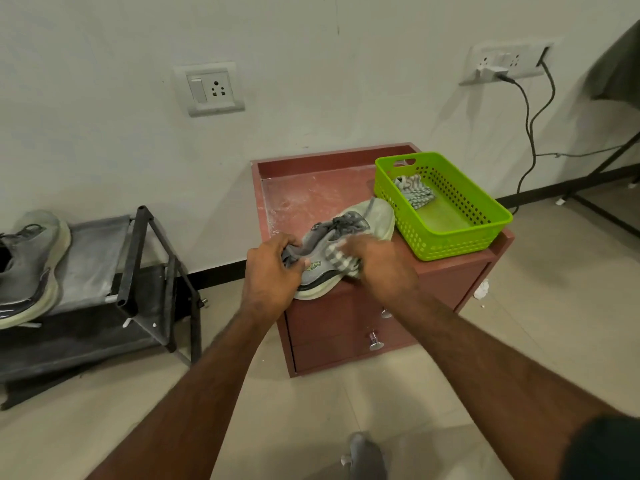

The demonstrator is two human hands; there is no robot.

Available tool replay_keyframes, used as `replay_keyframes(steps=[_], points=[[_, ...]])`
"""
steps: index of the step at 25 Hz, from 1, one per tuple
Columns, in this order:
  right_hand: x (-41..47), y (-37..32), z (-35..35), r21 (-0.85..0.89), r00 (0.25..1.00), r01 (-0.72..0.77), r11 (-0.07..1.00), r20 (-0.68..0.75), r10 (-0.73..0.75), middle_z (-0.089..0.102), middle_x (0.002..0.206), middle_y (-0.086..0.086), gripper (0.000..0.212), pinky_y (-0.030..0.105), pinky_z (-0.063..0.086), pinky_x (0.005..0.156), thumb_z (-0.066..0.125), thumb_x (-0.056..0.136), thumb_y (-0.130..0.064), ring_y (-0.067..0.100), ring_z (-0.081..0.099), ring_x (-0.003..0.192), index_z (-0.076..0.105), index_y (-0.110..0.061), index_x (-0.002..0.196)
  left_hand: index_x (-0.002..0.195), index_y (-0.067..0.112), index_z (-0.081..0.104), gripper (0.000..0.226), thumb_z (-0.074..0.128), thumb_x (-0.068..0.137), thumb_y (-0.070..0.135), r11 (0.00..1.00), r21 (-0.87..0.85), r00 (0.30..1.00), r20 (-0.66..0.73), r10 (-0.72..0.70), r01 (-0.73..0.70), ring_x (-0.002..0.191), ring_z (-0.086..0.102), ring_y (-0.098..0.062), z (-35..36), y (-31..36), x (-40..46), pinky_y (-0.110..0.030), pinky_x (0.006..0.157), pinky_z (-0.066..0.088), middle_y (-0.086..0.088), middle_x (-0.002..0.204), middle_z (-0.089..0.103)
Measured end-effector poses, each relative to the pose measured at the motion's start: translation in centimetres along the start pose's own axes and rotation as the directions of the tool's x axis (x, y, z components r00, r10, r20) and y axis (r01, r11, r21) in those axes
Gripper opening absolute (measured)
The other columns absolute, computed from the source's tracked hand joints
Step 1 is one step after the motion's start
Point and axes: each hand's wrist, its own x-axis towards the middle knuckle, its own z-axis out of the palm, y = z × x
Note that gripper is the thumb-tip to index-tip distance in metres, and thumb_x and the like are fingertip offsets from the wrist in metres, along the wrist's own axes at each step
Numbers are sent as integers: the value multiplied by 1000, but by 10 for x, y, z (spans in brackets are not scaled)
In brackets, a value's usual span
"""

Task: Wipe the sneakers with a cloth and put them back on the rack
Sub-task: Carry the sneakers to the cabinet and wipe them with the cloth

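no readable text. grey sneaker [341, 237] on the red cabinet [381, 299] has a small green logo on its side, just beside the left hand's thumb, too blurred to read.

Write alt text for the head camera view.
The left hand grips a grey sneaker on a red cabinet while the right hand wipes it with a striped cloth. Its pair sits on the rack.

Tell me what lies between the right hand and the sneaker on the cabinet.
In the head view, a striped cloth lies between the right hand and the sneaker; the hand presses it on the shoe's side.
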Motion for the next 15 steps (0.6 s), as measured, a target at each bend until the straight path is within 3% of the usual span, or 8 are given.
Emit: replay_keyframes(steps=[2,3,6,9,10,13,14,15], points=[[5,26,-14,34,959,-267,963,-89,269,69,119,7,28,34,49,96,56,91,-27,19,63,105,71,-20,113,105,14,71,27,82,80,12,1000,-1,1000,12,-3,3,75,56,9,-1,0,-1,3,64,40,11,85,62],[5,29,-18,-19,952,-281,960,-134,276,69,119,9,27,36,49,96,56,90,-24,22,64,106,71,-18,112,105,15,71,28,82,80,13,1000,0,1000,14,-10,11,76,57,7,-1,0,0,2,64,41,10,86,63],[-4,5,0,-83,995,46,995,-87,-53,65,128,10,39,39,43,108,58,83,-3,23,59,121,70,-15,118,108,15,71,29,82,81,13,999,-11,999,6,-32,32,81,64,-5,-1,-3,2,-3,68,45,5,92,67],[-10,-16,14,-136,975,224,965,45,-220,62,131,12,43,36,39,111,50,83,-7,25,57,125,68,-10,121,108,13,71,29,81,81,11,1000,-5,1000,-3,-20,20,85,66,-10,1,-3,1,-3,65,45,6,91,67],[-7,-14,8,-147,984,177,973,38,-174,62,132,10,40,32,39,109,48,88,-10,24,57,124,67,-11,123,108,13,71,29,82,81,12,1000,0,1000,2,-19,19,84,65,-9,1,-2,1,-2,65,44,6,91,66],[-1,14,-19,-161,977,-208,965,-86,196,64,126,6,30,29,43,97,54,95,-20,23,60,115,67,-18,122,107,17,71,29,83,80,17,1000,3,999,15,-29,29,83,64,-6,0,-2,0,-4,68,44,8,91,66],[-2,16,-24,-189,970,-235,953,-110,217,65,125,8,29,30,44,96,56,94,-19,24,61,113,67,-18,120,107,17,71,30,83,80,17,999,0,999,15,-36,36,83,64,-6,0,-2,0,-4,68,44,8,91,67],[-2,13,-21,-219,984,-158,963,-120,134,65,125,10,31,30,43,100,56,91,-15,26,61,115,68,-17,119,108,17,71,30,83,80,17,999,-1,999,10,-45,45,84,65,-7,-1,-3,1,-4,67,44,8,92,67]])
